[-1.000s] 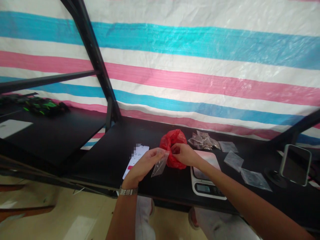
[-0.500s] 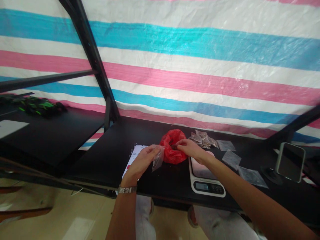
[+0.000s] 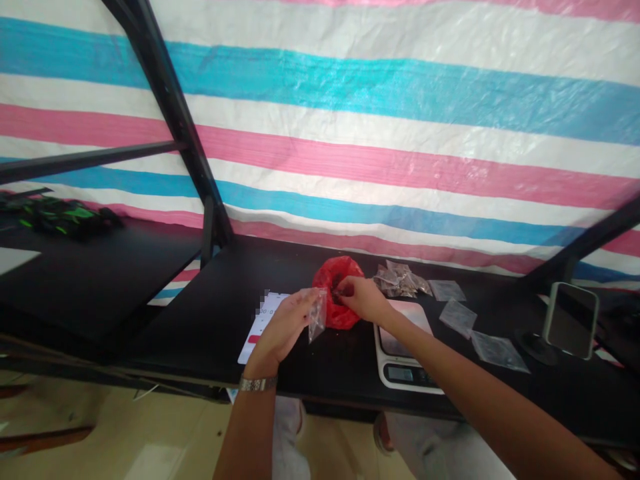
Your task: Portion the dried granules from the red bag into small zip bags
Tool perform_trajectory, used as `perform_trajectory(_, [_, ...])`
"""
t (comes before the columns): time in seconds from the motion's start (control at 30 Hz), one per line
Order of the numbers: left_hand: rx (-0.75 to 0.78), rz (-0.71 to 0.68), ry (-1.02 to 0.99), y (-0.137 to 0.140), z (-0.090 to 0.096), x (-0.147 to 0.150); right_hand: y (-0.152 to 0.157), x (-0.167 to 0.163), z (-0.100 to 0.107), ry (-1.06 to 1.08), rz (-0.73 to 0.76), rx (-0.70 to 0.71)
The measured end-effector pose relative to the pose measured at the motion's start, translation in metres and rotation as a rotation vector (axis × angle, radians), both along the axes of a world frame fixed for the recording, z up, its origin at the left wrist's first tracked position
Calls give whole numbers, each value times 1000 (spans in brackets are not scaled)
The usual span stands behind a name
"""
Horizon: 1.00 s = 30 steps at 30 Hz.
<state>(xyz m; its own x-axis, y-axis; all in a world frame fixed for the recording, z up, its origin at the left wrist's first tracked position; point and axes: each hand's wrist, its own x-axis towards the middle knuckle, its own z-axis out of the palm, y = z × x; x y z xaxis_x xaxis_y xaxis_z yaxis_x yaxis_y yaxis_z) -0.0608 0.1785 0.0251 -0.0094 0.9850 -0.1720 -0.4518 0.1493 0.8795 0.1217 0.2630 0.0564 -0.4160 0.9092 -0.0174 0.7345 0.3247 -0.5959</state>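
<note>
My left hand point(image 3: 290, 320) pinches the top of a small clear plastic bag point(image 3: 317, 320), which hangs just in front of a red plastic bag point(image 3: 345, 319). The red bag stands open on the black table, with dark contents showing inside. Into its mouth reaches my right hand point(image 3: 364, 299), fingers drawn together; whatever they hold is too small or hidden to name. Under my right forearm lies a white kitchen scale point(image 3: 400, 333) with a small display, partly covered by the arm.
Several filled small bags point(image 3: 400, 279) are heaped behind the scale. Flat clear bags point(image 3: 457, 317) lie to the right, before a phone on a stand point(image 3: 570, 320). A phone showing a timer point(image 3: 255, 333) lies left. Black metal frame posts point(image 3: 175, 113) rise behind.
My right hand has shifted within the red bag's mouth, its fingers now bent more closely together. The left hand still holds the small bag beside it. The whole view has moved slightly.
</note>
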Motion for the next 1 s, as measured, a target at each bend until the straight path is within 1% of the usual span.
perform_trajectory(0.17, [-4, 107, -108, 6, 3, 5, 0, 4, -4, 108, -11, -122])
perform_trajectory(0.33, [-38, 109, -173, 9, 3, 6, -3, 9, -8, 229, -58, -262])
perform_trajectory(0.4, [-35, 92, -175, 9, 2, 4, -5, 12, -4, 312, -89, -326])
perform_trajectory(0.5, [-27, 55, -159, 7, 2, -1, -6, 17, 4, 494, -162, -472])
perform_trajectory(0.6, [-30, 54, -78, 2, 3, -9, -2, 22, 12, 619, -240, -577])
perform_trajectory(0.67, [-34, 60, 30, -2, 5, -14, 2, 27, 16, 637, -279, -559])
perform_trajectory(0.73, [-24, 89, 191, -5, 8, -19, 4, 32, 18, 634, -275, -505])
perform_trajectory(0.8, [10, 181, 376, -6, 13, -21, 3, 39, 21, 661, -224, -470])
perform_trajectory(0.87, [103, 291, 519, -7, 18, -18, -1, 46, 27, 707, -173, -443])
perform_trajectory(0.9, [159, 314, 560, -7, 21, -14, -4, 49, 31, 723, -161, -424])
perform_trajectory(0.93, [215, 307, 584, -7, 24, -8, -7, 52, 36, 734, -154, -401])
perform_trajectory(1.0, [296, 233, 581, -7, 30, 7, -15, 55, 47, 744, -135, -347])
